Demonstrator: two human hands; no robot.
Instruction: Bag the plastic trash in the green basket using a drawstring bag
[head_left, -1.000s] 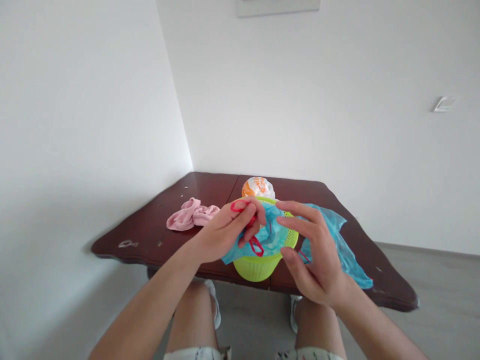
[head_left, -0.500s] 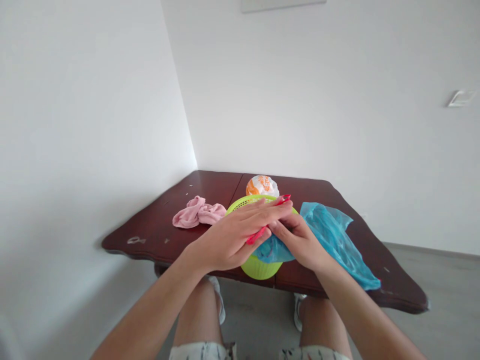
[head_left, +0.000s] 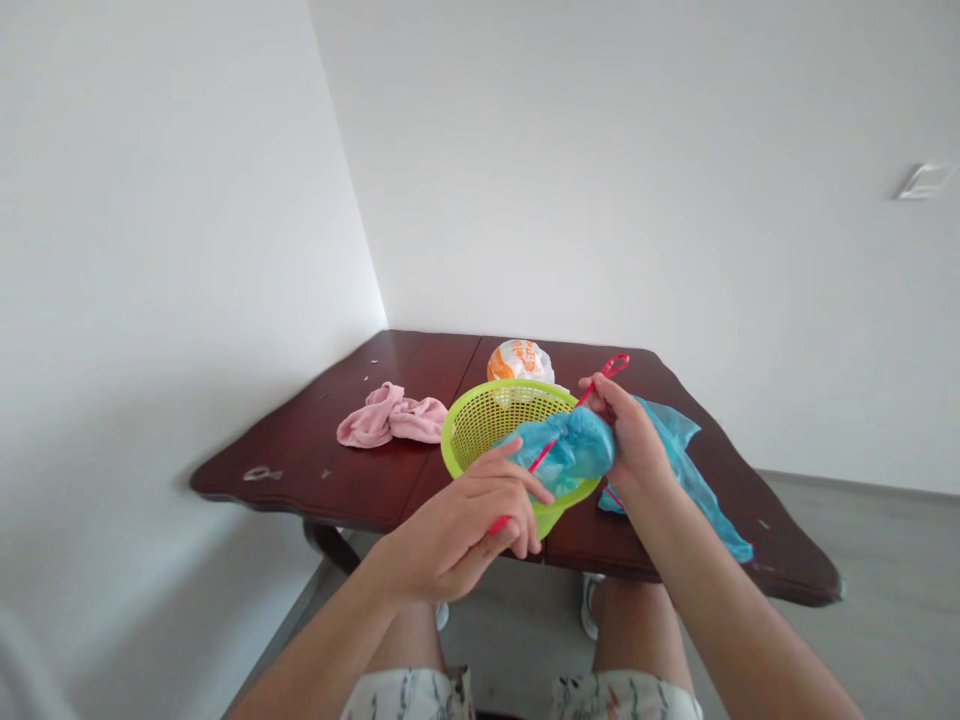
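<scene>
My left hand (head_left: 465, 525) is closed on a red drawstring (head_left: 540, 457), whose end shows between thumb and fingers. The string runs across a bunched blue plastic bag (head_left: 574, 447) over the front rim of a lime green mesh basket (head_left: 451, 452). On the far side of the bag, my right hand (head_left: 630, 435) pinches the red string, with a loop of it standing up above the fingertips. The bunched plastic rests against that palm. More blue plastic (head_left: 686, 475) spreads on the table to the right, with red string at its edge; whether it joins the bunched bag is hidden.
A dark red wooden table (head_left: 360, 475) carries everything and meets white walls behind and at left. A crumpled pink cloth (head_left: 391, 415) lies left of the basket. Behind the basket sits a white and orange plastic-wrapped bundle (head_left: 520, 360). My knees are under the near edge.
My hands were pressed together over the basket with the red string between them. They have moved apart, left hand toward me, right hand to the right, showing the bunched blue bag and the basket's inside.
</scene>
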